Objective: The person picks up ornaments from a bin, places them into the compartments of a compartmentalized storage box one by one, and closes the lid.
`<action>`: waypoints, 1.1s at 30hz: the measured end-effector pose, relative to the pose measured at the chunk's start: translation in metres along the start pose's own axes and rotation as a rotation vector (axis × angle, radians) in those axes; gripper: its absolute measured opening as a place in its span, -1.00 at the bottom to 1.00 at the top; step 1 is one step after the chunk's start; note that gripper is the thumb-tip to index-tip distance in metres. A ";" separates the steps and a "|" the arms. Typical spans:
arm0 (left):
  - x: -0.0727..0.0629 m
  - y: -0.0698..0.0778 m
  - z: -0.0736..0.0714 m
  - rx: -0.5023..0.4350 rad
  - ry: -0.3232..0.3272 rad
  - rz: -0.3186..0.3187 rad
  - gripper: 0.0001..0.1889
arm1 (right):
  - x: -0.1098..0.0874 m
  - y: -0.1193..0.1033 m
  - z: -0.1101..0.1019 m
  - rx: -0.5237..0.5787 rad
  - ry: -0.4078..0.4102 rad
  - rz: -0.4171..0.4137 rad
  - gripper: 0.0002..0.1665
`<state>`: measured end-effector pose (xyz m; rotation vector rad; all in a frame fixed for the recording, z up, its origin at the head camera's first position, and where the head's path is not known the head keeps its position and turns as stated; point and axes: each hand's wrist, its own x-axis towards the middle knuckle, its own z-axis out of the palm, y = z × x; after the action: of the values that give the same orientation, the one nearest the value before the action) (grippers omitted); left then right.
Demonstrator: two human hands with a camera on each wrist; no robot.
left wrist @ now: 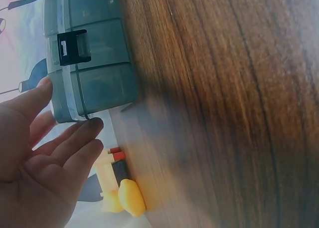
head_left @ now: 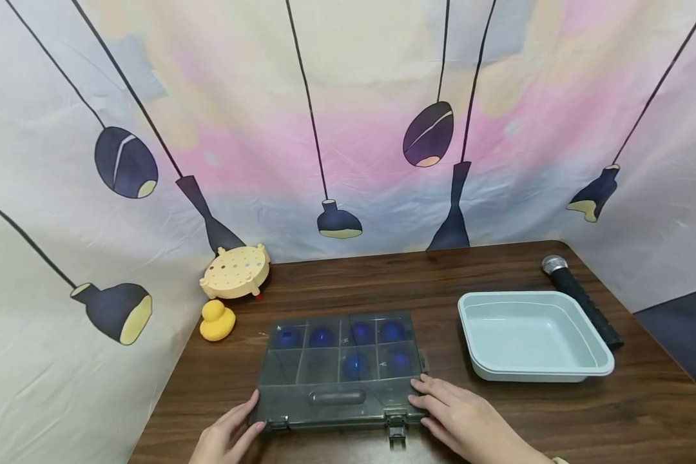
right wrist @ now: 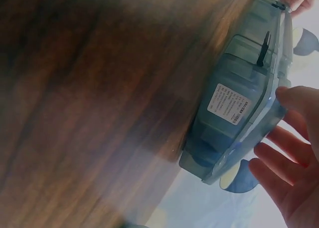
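Observation:
A flat, see-through grey compartment case [head_left: 336, 393] with several blue balls [head_left: 355, 365] inside lies on the table, lid down. My left hand [head_left: 227, 433] touches its front left corner, thumb at the front and fingers along the side; the latch [left wrist: 74, 47] near it lies flat in the left wrist view. My right hand [head_left: 461, 415] rests its fairly straight fingers on the lid's right edge, the thumb near the front. Beside that thumb, the right front latch [right wrist: 264, 48] sticks out from the case. A white printed label [right wrist: 229, 104] is on the case's front.
A pale blue plastic basin [head_left: 536, 374] stands to the right, with a black microphone [head_left: 586, 303] behind its right side. At the back left are a yellow rubber duck [head_left: 217, 322] and a cream round toy [head_left: 236, 272]. A printed curtain [head_left: 377, 174] hangs behind the table.

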<state>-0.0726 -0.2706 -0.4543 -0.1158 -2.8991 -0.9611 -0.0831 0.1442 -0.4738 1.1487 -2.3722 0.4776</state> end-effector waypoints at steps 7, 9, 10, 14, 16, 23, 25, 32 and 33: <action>0.001 -0.005 0.004 0.035 0.009 0.061 -0.50 | 0.001 0.001 0.004 -0.018 0.037 -0.031 -0.50; 0.000 -0.007 0.005 0.042 0.016 0.075 -0.50 | 0.001 0.001 0.004 -0.011 0.031 -0.030 -0.52; 0.000 -0.007 0.006 0.041 0.025 0.082 -0.50 | 0.001 0.001 0.004 -0.006 0.031 -0.030 -0.52; -0.001 -0.006 0.007 0.056 0.034 0.096 -0.50 | 0.001 0.001 0.004 0.002 0.050 -0.034 -0.52; -0.001 -0.006 0.008 0.059 0.025 0.096 -0.50 | 0.001 0.000 0.004 -0.003 0.062 -0.033 -0.51; 0.000 -0.003 0.006 0.052 -0.063 0.039 -0.38 | 0.001 0.000 0.003 0.003 0.045 0.005 -0.49; -0.001 -0.002 0.006 0.054 -0.082 0.012 -0.32 | 0.001 0.000 0.004 0.006 0.036 0.002 -0.47; -0.004 -0.002 0.007 0.093 -0.076 -0.005 -0.12 | 0.001 -0.004 0.006 0.032 0.010 0.048 -0.41; -0.004 -0.002 0.008 0.101 -0.074 0.000 -0.10 | 0.001 -0.005 0.007 0.035 0.017 0.063 -0.42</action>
<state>-0.0694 -0.2675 -0.4617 -0.1478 -3.0085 -0.8255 -0.0815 0.1375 -0.4784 1.0828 -2.4004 0.5497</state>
